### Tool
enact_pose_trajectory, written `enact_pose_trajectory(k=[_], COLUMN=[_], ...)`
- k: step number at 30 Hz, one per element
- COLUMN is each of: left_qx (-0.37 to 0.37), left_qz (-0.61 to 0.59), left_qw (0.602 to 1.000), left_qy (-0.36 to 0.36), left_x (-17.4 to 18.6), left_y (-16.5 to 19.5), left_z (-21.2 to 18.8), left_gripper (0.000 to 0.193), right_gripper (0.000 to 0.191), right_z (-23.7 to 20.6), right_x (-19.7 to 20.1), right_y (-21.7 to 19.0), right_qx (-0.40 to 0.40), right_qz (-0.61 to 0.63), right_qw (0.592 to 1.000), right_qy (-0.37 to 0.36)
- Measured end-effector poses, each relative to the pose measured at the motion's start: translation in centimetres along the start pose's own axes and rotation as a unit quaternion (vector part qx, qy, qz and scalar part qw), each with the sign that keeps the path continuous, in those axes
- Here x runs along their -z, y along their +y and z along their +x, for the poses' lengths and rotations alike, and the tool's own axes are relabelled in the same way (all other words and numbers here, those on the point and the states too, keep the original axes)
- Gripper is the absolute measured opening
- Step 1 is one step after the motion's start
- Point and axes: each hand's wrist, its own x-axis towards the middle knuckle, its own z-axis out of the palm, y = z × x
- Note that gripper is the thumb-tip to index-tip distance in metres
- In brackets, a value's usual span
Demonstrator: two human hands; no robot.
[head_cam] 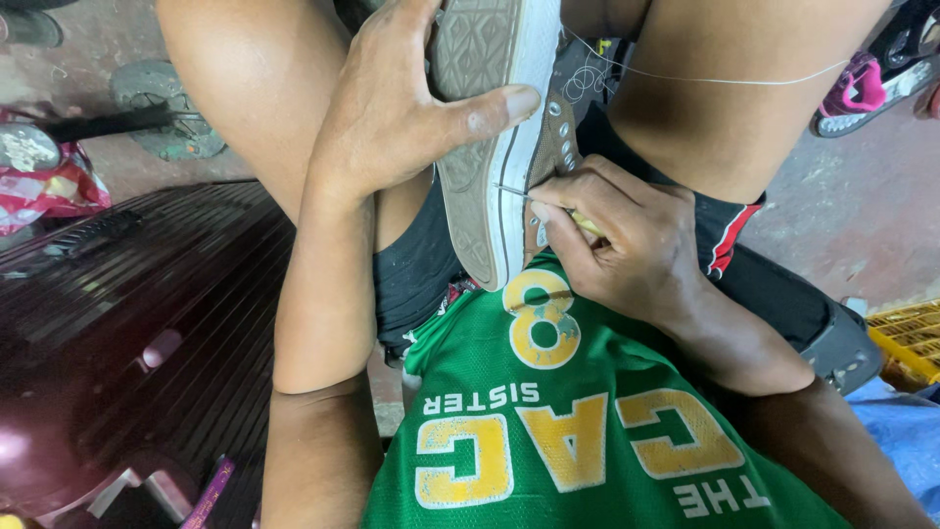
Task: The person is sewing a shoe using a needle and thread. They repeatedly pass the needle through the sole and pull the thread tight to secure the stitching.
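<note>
Nearest the camera is a green jersey with yellow lettering, worn by the person. Just above it, the right hand is curled tight, its fingers pinching a thin metal awl or needle with a yellowish handle. The tip of this tool meets the side of a sneaker where the white rubber edge joins the brown canvas upper. The sneaker stands on end between the knees, sole turned to the left and heel end down by the jersey. It lies between the two hands: the left hand wraps the sole side, palm against the tread, thumb pressed across the white rubber edge toward the right hand. A pale thread runs from the shoe's eyelet area out to the right over the right thigh. To the left sits a dark ribbed plastic stool. Farther off, on the concrete floor, lies a pink shoe at upper right and a red wrapper at far left.
</note>
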Motion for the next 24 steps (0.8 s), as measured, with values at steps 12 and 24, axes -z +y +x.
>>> enact_pose_trajectory(k=[12, 24], left_qx=[0.011, 0.013], left_qz=[-0.010, -0.035], left_qw=[1.000, 0.999], left_qy=[-0.015, -0.019], left_x=[0.04, -0.19], left_y=[0.42, 0.46], left_z=[0.42, 0.59], left_gripper=[0.074, 0.075], right_gripper=[0.012, 0.012], right_z=[0.07, 0.09], right_x=[-0.12, -0.05], right_y=[0.27, 0.93], right_qx=[-0.024, -0.027], right_qz=[0.025, 0.036], right_qw=[0.999, 0.998], right_qy=[0.021, 0.038])
